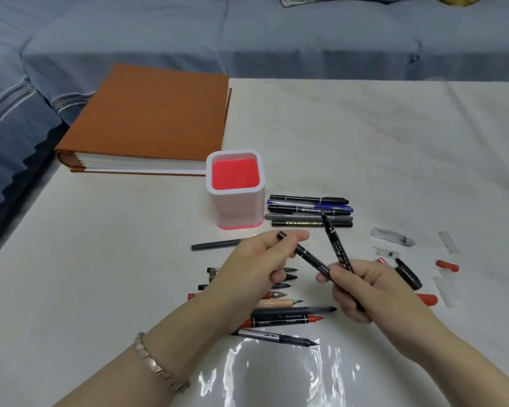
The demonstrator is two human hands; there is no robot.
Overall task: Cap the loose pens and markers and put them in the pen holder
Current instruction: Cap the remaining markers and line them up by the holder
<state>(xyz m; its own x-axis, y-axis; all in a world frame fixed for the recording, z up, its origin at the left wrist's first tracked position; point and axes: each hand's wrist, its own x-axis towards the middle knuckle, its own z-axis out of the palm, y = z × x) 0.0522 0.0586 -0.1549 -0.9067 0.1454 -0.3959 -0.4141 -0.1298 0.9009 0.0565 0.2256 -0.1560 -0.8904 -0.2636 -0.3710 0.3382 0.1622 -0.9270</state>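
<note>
Head view. Left hand [256, 271] pinches a black marker [312, 259] that slants down-right to the right hand [370, 292]. The right hand grips a second marker [335, 242], its long axis pointing up toward the holder [235, 211]. The holder stands beyond both hands, nearer the left. Uncapped pens [282, 314] lie on the desk [115, 274] beneath.

Two bare forearms show in the lower half, one toward 7 o'clock and one toward 5 o'clock. On the wrist below the left hand [247, 268], at 7 o'clock, sits a rose-gold metal link bracelet [156, 362] made of chunky, faceted pieces. The left thumbnail [281, 235], near the centre, wears dark, near-black polish with a small pale mark. The right hand [365, 289] and its wrist are bare.
</note>
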